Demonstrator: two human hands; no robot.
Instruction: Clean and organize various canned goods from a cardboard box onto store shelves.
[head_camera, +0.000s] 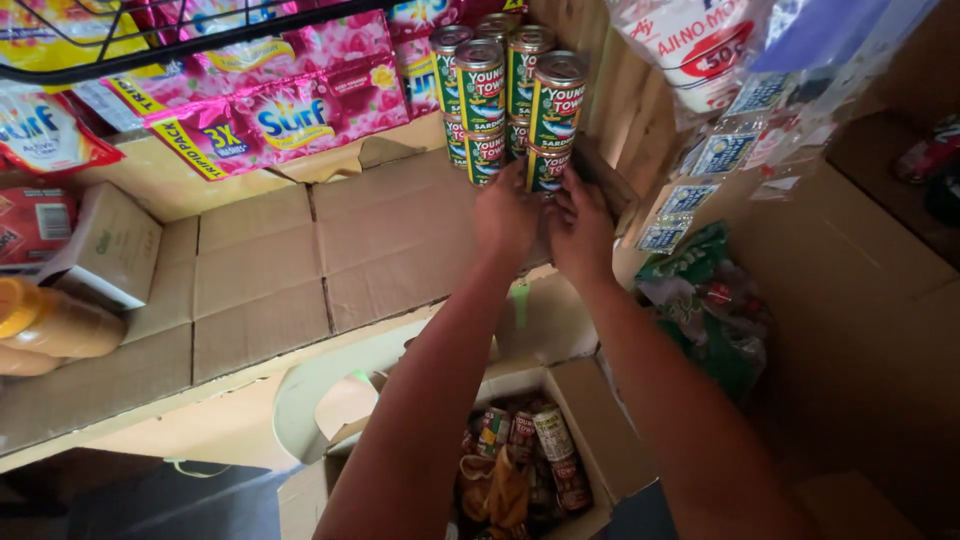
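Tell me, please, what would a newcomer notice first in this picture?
First, the stack of green and yellow tin cans standing on the cardboard-lined shelf at top centre, with the left hand and the right hand both at the lowest front can. Next, the bright pink detergent packets at the upper left. Below, between the forearms, an open cardboard box holds more cans.

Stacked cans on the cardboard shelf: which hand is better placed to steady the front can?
Right hand, probably: it lies directly beneath the front bottom can, fingers touching it. The left hand sits slightly aside, toward the neighbouring stack.
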